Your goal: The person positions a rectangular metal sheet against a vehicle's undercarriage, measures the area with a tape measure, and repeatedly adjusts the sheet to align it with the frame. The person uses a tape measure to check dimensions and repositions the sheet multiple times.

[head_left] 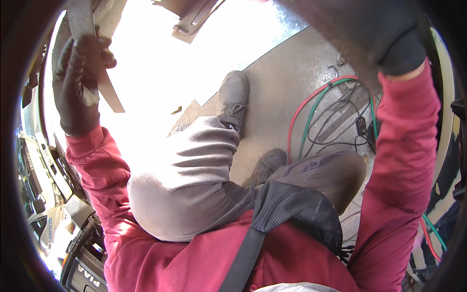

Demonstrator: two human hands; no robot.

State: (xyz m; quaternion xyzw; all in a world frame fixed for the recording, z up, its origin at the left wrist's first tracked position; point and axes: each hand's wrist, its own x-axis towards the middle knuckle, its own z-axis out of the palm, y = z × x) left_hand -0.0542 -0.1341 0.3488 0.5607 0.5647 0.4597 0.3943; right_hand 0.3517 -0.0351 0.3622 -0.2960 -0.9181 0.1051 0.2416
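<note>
My left hand, in a dark glove, is at the upper left. Its fingers close round a long flat metal strip, which runs from the top edge down past the palm to a square-cut end. At the upper right is my right hand, also in a dark glove and raised high. Motion blurs it, and its fingers are hidden or cut off by the rim. A dark brownish shape lies beside it, too smeared to name. Both forearms wear red sleeves.
Red and green hoses and black cables coil on the grey floor at the right. My shoes stand mid-floor beside glaring sunlight. A bent metal piece is at the top. Vehicles line the left rim.
</note>
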